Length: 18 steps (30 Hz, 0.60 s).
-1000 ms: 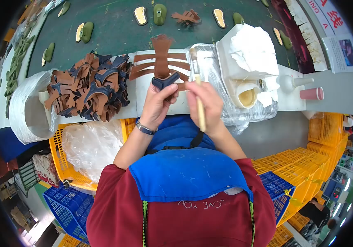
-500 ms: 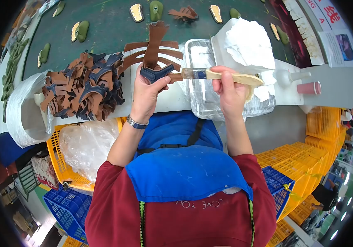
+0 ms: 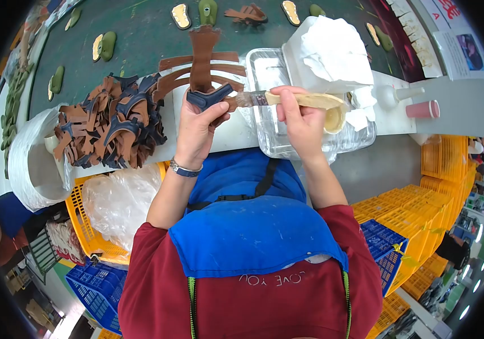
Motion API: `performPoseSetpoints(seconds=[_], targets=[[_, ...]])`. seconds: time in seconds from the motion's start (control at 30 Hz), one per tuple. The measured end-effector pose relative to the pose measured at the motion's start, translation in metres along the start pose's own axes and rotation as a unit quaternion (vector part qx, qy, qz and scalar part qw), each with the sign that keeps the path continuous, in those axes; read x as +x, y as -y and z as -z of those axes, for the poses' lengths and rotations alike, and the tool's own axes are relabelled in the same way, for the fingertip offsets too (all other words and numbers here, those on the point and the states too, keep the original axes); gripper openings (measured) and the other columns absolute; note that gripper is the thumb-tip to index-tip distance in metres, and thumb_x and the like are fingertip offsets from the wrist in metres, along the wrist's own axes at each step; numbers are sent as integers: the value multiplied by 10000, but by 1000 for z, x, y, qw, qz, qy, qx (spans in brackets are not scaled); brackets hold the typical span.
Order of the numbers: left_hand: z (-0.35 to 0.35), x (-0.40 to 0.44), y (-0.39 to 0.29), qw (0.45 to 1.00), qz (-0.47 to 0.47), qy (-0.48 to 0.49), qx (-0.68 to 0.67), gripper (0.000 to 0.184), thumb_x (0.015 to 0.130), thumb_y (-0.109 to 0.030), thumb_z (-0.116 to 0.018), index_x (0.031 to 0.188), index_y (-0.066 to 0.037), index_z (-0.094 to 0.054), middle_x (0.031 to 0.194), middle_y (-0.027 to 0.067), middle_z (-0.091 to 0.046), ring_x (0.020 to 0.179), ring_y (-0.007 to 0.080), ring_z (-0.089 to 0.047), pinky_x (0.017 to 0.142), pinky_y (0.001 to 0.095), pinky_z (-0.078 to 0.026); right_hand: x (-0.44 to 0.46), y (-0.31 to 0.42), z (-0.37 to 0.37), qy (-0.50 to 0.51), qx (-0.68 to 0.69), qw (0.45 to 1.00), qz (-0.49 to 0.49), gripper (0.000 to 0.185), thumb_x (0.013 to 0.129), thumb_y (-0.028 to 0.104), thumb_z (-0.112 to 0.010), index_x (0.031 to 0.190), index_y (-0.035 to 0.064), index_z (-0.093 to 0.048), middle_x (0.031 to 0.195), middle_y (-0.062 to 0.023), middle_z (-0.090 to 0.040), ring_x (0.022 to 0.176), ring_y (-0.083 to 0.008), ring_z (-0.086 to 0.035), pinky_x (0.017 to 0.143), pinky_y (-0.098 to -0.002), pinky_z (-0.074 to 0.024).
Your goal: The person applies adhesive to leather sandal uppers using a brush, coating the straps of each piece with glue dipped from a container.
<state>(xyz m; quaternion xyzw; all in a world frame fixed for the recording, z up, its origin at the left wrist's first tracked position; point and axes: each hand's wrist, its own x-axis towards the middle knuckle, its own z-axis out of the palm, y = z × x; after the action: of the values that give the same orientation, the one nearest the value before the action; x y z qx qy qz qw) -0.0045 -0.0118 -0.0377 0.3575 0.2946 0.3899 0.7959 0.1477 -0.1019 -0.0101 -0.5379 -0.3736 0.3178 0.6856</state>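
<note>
Now the left hand (image 3: 196,127) is closed around a dark blue and brown strap (image 3: 211,97), pinching it with the thumb on top. The right hand (image 3: 303,121) is shut on a brush (image 3: 276,99), with its fingers around the pale handle. The brush lies sideways, and its hairy end touches the brown end of the strap. The strap is up over the near side of the white table (image 3: 236,135), between a big messy pile of straps (image 3: 112,121) and a clear tray (image 3: 270,138). Long brown strips (image 3: 202,56) lie just past the left hand. Near the right hand is a little tub (image 3: 334,120) with yellowish stuff inside. Farther right is a pink cup (image 3: 422,109), tipped on its side.
</note>
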Motion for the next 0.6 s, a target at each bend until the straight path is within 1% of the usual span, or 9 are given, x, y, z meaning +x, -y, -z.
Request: performPoseSetpoints(seconds=[0.03,0.1,0.27,0.37,0.47,0.6], targets=[[1,0,0,1000,6,7,-12,325,732,26,-612,992,-46,-430,858,51,-566,715,113,-591,592,200,-503,2,-7,2,6,-20,1000,-12,168,862,120,-508,847,-18,-603,574,27,-477,506,-22,-396,450,-174,-299],[2,-1,-3,999,28,19,-24,302,735,29,-608,980,-44,-446,843,46,-570,701,103,-589,595,194,-509,4,-10,5,-2,-15,1000,-17,182,864,133,-511,837,-19,-606,546,24,-471,488,-21,-387,440,-177,-291],[0,0,-2,999,16,13,-33,276,737,33,-604,961,-39,-461,812,38,-571,667,92,-579,580,190,-507,3,4,11,-41,-19,998,-34,196,870,140,-501,844,-22,-608,547,16,-483,481,-17,-389,432,-170,-288],[2,3,-1,1000,2,15,-20,274,736,36,-605,955,-38,-458,813,41,-570,674,96,-581,583,193,-506,1,12,12,-65,46,997,-2,196,873,137,-495,853,-23,-606,550,10,-488,479,-19,-394,429,-167,-288],[2,3,0,1000,-6,18,-6,291,735,38,-605,964,-39,-443,832,46,-567,689,105,-584,590,198,-506,-1,13,6,-53,94,994,-6,191,873,134,-494,859,-24,-601,554,7,-489,478,-22,-396,426,-167,-286],[-3,-1,-5,1000,-9,3,15,345,731,46,-603,1007,-37,-413,879,60,-560,716,116,-586,602,208,-510,5,-7,5,-13,24,999,-26,188,871,136,-497,865,-20,-602,556,9,-488,478,-21,-396,419,-166,-281]])
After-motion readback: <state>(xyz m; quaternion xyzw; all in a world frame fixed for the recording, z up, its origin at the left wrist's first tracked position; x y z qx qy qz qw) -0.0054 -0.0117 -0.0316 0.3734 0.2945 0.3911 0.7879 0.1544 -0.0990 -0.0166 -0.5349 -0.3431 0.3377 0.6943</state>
